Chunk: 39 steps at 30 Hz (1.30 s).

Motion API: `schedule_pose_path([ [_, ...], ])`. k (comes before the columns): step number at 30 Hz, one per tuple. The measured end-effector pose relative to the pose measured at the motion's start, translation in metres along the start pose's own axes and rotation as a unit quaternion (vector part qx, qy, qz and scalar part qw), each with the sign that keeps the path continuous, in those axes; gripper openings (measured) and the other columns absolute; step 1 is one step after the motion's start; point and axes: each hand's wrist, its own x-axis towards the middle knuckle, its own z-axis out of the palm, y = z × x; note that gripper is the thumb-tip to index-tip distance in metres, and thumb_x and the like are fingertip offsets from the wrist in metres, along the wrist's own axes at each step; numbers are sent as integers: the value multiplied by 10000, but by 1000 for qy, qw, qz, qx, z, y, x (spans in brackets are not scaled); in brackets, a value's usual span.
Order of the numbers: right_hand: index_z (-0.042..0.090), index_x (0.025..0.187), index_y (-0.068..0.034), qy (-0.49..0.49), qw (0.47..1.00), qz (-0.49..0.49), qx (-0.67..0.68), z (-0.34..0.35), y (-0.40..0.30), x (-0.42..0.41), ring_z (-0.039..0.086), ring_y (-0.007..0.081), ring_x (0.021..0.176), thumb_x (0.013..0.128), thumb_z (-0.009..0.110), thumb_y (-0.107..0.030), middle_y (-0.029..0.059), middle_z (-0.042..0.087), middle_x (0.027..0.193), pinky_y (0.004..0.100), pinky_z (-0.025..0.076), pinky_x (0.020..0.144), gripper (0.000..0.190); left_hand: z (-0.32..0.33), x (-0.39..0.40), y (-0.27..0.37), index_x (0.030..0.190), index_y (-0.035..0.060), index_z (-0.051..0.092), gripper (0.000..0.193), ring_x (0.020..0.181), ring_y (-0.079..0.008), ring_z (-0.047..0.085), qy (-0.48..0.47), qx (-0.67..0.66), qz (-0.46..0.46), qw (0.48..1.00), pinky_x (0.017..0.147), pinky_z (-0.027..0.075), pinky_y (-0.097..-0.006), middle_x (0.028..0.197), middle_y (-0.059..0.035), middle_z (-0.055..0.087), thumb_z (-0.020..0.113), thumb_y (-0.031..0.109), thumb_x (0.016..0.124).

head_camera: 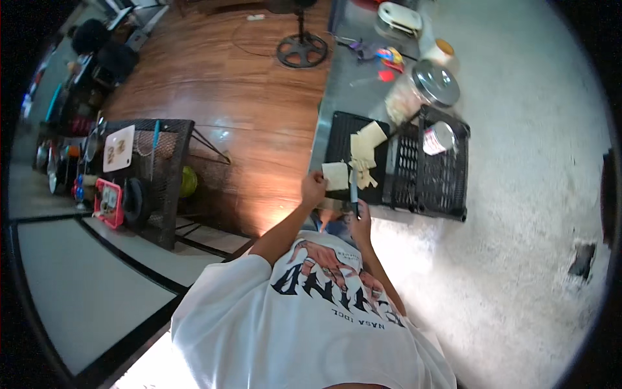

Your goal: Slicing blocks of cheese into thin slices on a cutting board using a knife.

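My left hand [313,188] pinches the left edge of a pale, flat square sheet [336,176], perhaps dough or a wrapper. In my right hand [360,221] is a knife [354,187], its dark handle in my fingers and its blade pointing away from me. The blade lies just right of the square, among pale cut strips [365,182]. Beyond them, more pale squares [368,141] overlap in a loose pile. All of this rests on a black ridged board [341,127] at the edge of a metal table [340,92].
Right of the board stands a black plastic crate [437,204] with a labelled can [439,138] on it. A metal-lidded jar [436,82] is behind. Farther back are a white-lidded container [400,18] and colourful packets [390,58]. To the left, a mesh rack [170,194] carries a white cutting board [119,148].
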Motion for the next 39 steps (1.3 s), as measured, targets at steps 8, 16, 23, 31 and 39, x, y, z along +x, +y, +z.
schedule_pose_path([
  [8, 447, 1361, -102, 62, 983, -98, -143, 0, -34, -14, 664, 301, 834, 878, 572, -49, 190, 659, 982, 381, 510, 734, 502, 2, 13, 1, 1121, 32, 622, 366, 900, -326, 638, -22, 68, 28, 997, 792, 504, -405, 977, -182, 654, 664, 141, 774],
  [16, 319, 1492, -181, -25, 961, -81, -261, 0, -36, -9, 625, 432, 1014, 903, 531, -112, 251, 603, 1209, 475, 503, 852, 630, 11, 12, 13, 1429, 95, 420, 601, 1378, -372, 348, -126, 262, 316, 903, 1082, 333, -486, 1512, -168, 356, 600, 244, 875],
  [23, 240, 1526, -167, -15, 931, -96, -352, 21, -47, -3, 637, 438, 889, 885, 530, -92, 249, 563, 1165, 509, 516, 722, 708, 14, 18, -3, 1485, 123, 355, 610, 1471, -332, 205, -177, 340, 317, 868, 1117, 246, -582, 1585, -134, 246, 539, 310, 934],
  [31, 205, 1532, -112, -5, 904, -113, -411, 22, -23, 17, 638, 434, 799, 848, 558, -80, 247, 565, 1086, 512, 523, 650, 770, 23, 27, 11, 1491, 168, 358, 619, 1467, -335, 218, -191, 344, 310, 865, 1102, 258, -600, 1592, -131, 236, 561, 315, 925],
  [39, 202, 1535, -107, -9, 920, -129, -370, 13, -14, 24, 637, 431, 820, 858, 538, -85, 245, 596, 1027, 510, 522, 646, 756, 38, 23, 12, 1502, 177, 338, 641, 1469, -350, 209, -196, 353, 285, 869, 1102, 244, -618, 1598, -131, 223, 560, 309, 916],
])
